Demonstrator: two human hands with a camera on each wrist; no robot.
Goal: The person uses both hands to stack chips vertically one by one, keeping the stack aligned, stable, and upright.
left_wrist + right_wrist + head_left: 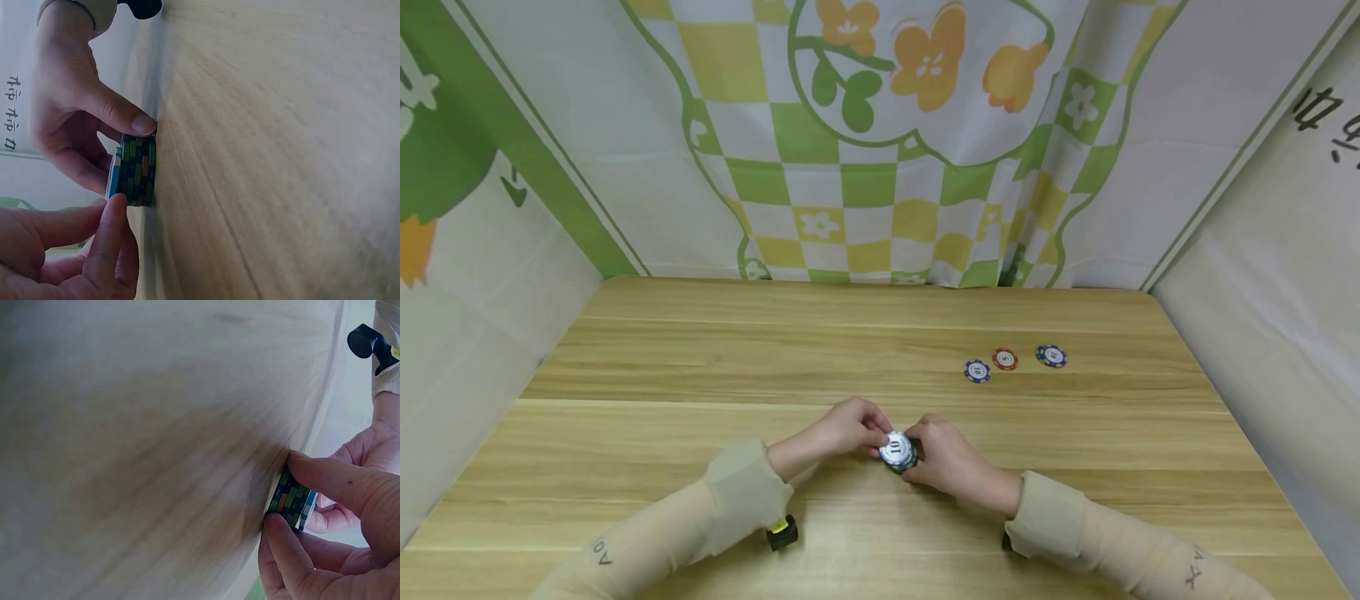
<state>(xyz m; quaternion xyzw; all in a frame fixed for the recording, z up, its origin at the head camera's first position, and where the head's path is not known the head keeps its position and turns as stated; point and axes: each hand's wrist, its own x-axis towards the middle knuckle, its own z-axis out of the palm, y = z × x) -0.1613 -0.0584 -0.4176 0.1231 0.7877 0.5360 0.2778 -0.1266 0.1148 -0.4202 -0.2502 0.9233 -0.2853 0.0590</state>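
In the head view, a white-faced poker chip marked 10 [895, 447] lies at the top of a short green-edged chip stack [912, 463], near the middle of the wooden table's [700, 358] near half. The left hand [850, 427] has thumb and finger drawn together on the white-faced chip's left edge. The right hand [953, 460] curls about the opposite side of the stack. Farther off to the right, well apart from both hands, lie a blue chip [977, 371], a red chip [1005, 359] and a blue-and-green chip [1052, 356]. Since the top chip looks slightly off-centre towards the left, I would judge it best kept level, with light fingertips

In the left wrist view, the left thumb and finger meet at the rim of the white-faced chip, while the right thumb and fingers are clamped round the stack, which stands on the tabletop. A low, steady grip by the right hand should help the lower chips stay square

In the right wrist view, the right thumb and a finger bracket the green edges close to the wood, clamped from opposite sides. The left fingertips are partly hidden behind the stack, so their exact contact cannot be told from here; even pressure should suit these thin discs, as a hard squeeze could skew them
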